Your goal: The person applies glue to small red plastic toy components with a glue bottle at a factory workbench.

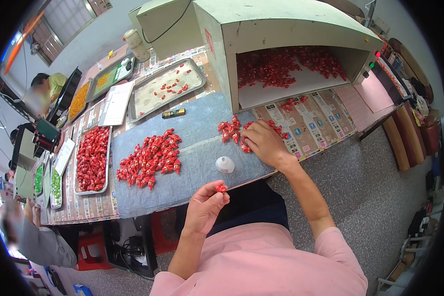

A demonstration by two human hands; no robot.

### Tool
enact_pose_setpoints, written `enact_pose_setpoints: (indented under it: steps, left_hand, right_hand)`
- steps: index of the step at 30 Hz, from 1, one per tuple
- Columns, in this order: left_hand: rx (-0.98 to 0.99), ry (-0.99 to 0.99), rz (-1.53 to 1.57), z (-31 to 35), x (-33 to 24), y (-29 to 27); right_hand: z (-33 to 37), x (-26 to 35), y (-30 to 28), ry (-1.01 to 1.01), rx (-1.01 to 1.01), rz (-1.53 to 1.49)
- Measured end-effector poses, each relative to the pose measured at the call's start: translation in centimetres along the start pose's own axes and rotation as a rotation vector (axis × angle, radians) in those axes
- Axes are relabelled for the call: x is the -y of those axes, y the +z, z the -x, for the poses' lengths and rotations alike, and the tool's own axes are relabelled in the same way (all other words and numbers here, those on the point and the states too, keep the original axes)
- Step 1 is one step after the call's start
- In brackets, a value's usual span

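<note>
The left hand [204, 207] pinches one red sweet [221, 188] in its fingers above the desk [202, 148] edge; the right hand [264, 143] lies fingers-down on a small pile [234, 130], grip unclear. One big heap [150, 158] looks sorted, with many more in the box [286, 64], too many to count. One white cone [225, 165].

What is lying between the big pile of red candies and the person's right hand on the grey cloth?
In the head view, only bare grey cloth lies between the big pile and the right hand; the white cone sits lower.
</note>
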State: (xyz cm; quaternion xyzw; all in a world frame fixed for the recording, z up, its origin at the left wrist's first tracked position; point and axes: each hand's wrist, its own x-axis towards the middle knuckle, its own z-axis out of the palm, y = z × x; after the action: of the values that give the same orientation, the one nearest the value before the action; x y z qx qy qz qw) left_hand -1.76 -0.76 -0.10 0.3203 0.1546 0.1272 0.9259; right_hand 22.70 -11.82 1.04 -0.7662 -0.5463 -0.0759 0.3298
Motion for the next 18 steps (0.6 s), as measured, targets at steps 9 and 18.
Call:
enact_pose_setpoints:
  steps: [9,18]
  left_hand:
    - [-0.004,-0.021,0.028,-0.4,0.4,0.3]
    - [0.000,0.073,-0.082,-0.3,0.8,0.8]
  right_hand:
    - [4.0,6.2,-1.3,0.070,-0.110,-0.407]
    - [6.6,10.4,-0.7,0.243,-0.132,-0.725]
